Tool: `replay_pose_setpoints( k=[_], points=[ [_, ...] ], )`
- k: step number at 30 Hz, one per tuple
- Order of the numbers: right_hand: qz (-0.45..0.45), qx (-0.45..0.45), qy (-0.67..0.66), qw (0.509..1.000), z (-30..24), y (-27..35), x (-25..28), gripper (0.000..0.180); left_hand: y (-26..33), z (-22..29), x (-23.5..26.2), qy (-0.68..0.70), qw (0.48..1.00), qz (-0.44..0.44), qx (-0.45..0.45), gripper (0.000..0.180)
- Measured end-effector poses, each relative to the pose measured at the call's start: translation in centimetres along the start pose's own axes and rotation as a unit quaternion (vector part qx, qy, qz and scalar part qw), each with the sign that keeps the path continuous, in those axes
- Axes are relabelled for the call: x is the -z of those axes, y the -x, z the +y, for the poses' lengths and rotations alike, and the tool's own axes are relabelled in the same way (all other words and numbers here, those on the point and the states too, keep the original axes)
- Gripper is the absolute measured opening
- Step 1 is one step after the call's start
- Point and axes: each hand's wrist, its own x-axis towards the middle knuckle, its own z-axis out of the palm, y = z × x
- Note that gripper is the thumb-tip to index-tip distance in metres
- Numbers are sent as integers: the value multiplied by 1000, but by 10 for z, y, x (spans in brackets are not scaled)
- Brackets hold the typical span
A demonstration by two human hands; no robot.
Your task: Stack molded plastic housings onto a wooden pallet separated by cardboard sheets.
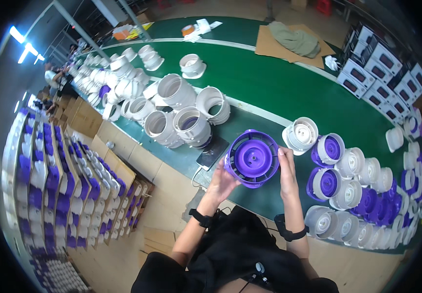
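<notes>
Between my two hands is a purple round plastic housing (253, 157) with a slotted rim and a central hub; I see it from above, over the green table edge. My left hand (222, 181) is closed on its lower left side, the fingertips partly hidden behind it. My right hand (288, 173) grips its right side, fingers pressed along the rim. Just left of the housing lies a dark phone (213, 152) with a white cable. A white housing (301, 135) with a round hub stands beyond my right hand.
White cylindrical rings (176, 91) crowd the table's left side. Rows of white and purple housings (347, 193) fill the right. Boxes (374, 73) are stacked at the far right; cardboard with a grey-green cloth (295, 40) lies behind. Partitioned racks of parts (59, 180) stand left.
</notes>
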Motion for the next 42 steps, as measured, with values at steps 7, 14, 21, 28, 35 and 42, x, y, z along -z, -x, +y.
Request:
replay_pose_setpoints(
  k=[7, 14, 21, 28, 35, 42],
  points=[
    [-109, 48, -6, 993, -14, 7, -44, 30, 41, 35, 4, -8, 996, 60, -67, 45],
    [-252, -11, 178, 951, -31, -48, -74, 60, 65, 87, 37, 62, 970, 172, -159, 33],
    [-249, 48, 295, 921, -55, -217, -106, 51, 56, 189, 51, 73, 909, 248, -326, 41],
    [-384, -59, 481, 786, -52, -453, -152, 51, 73, 311, 112, 59, 744, 467, -474, 42],
    [-278, -76, 446, 848, 52, -599, -209, 46, 91, 377, 192, 100, 633, 471, -606, 37],
    [-360, -72, 245, 898, 156, -642, -279, 55, 113, 408, 263, -69, 822, 233, -515, 31]
  ],
)
